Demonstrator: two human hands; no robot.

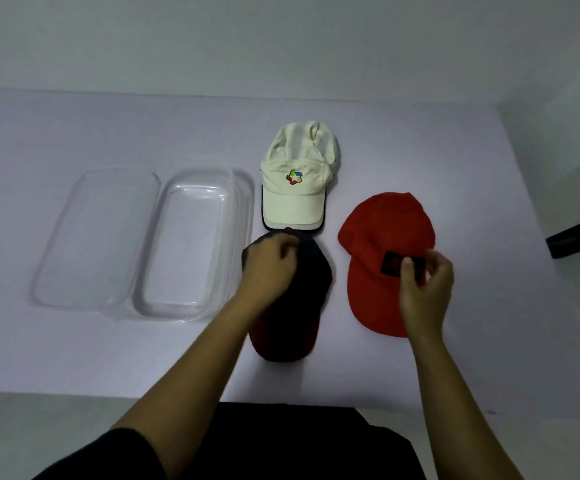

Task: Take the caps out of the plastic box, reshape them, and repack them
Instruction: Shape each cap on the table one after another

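Note:
Three caps lie on the white table. A cream cap (295, 178) with a coloured logo lies farthest back. In front of it sits a dark navy cap (302, 306) with a dark red brim, and my left hand (271, 265) rests on its crown with curled fingers gripping the fabric. To the right lies a red cap (382, 251) with a black patch. My right hand (423, 282) hovers over that cap's front, fingers loosely curled near the patch; whether it pinches the fabric is unclear. The clear plastic box (236, 209) stands empty at the left.
The box's clear lid (98, 233) lies flat to the left of the box, touching it. A dark object (579, 233) juts in at the right edge. The table's front edge runs near my body.

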